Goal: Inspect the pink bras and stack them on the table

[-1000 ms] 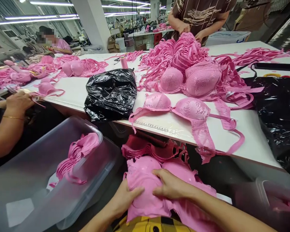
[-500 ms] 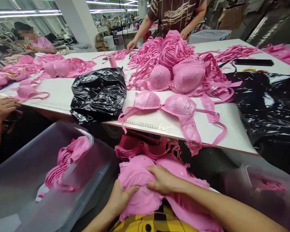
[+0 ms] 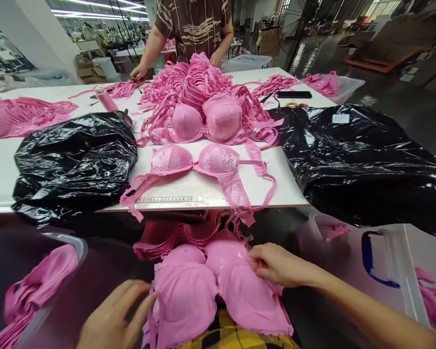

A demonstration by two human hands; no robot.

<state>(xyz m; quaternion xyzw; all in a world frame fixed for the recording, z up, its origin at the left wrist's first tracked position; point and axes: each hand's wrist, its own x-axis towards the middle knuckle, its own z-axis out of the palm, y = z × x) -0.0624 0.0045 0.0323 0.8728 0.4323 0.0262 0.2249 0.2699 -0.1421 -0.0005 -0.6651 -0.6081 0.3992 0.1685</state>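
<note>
A pink bra (image 3: 183,303) lies cups up across my lap, over other pink bras (image 3: 185,253) and a stack of darker pink ones (image 3: 160,235) under the table edge. My left hand (image 3: 118,315) is at its left edge, thumb and fingers apart, fingertips close to the fabric. At the upper right edge, my right hand (image 3: 276,264) has its fingers curled in and closed on the bra's side; the exact grip is partly hidden. A single lace bra (image 3: 218,160) is spread on the table (image 3: 283,186) in front, beside a paper-thin ruler strip (image 3: 167,199).
A large heap of pink bras (image 3: 199,85) rises mid-table, with a co-worker (image 3: 194,29) behind it. Black plastic bags (image 3: 76,162) hang over the edge at left, and another black bag (image 3: 356,155) at right. Clear bins (image 3: 82,247) with pink pieces flank my lap.
My view has turned right. My hands, earlier together on the left cup, have moved apart to the bra's two sides. The bra's cups now lie flatter and side by side.
</note>
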